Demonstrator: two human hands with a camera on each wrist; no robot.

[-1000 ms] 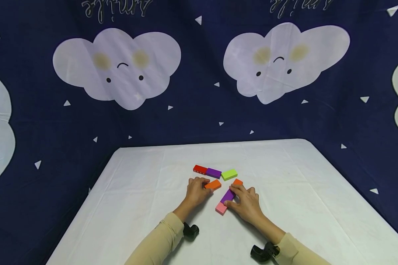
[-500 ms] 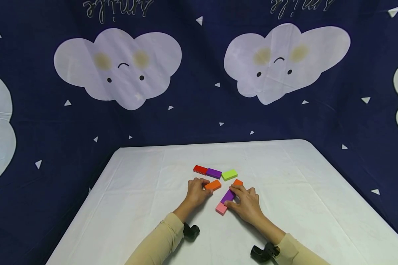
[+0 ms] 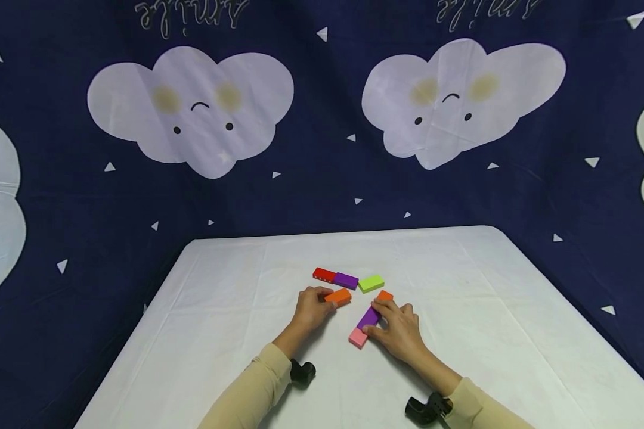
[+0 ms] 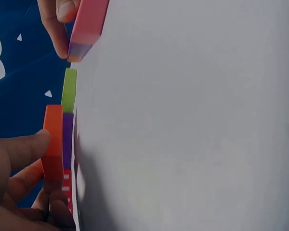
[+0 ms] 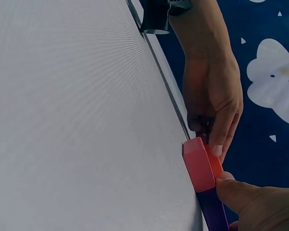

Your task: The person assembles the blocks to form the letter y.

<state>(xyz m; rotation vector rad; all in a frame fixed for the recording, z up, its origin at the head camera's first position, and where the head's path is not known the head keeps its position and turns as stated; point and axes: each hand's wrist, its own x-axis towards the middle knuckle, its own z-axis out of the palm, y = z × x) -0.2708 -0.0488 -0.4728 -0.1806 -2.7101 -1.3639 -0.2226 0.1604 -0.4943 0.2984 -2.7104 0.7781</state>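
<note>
My left hand [image 3: 309,311] pinches an orange domino [image 3: 339,297] between thumb and fingers; the left wrist view shows the thumb on the face of this orange domino [image 4: 53,142]. On the right, my right hand [image 3: 400,331] grips a purple domino [image 3: 368,319], thumb at its near end and fingers at its far end. A pink domino [image 3: 357,338] adjoins the near end of that purple one, and a second orange domino [image 3: 385,295] shows just past the fingertips. The right wrist view has the thumb by the joint of the pink domino [image 5: 198,166] and the purple.
Behind the hands, a red domino [image 3: 324,274] with white dots, another purple domino [image 3: 346,280] and a lime green domino [image 3: 372,283] lie end to end in a bent row. A white cloth covers the table [image 3: 236,310]; a dark blue cloud-print curtain [image 3: 322,190] hangs behind it.
My left hand has moved slightly left and toward the far side with the orange domino, widening the gap to the right-hand row. The right hand has stayed in place.
</note>
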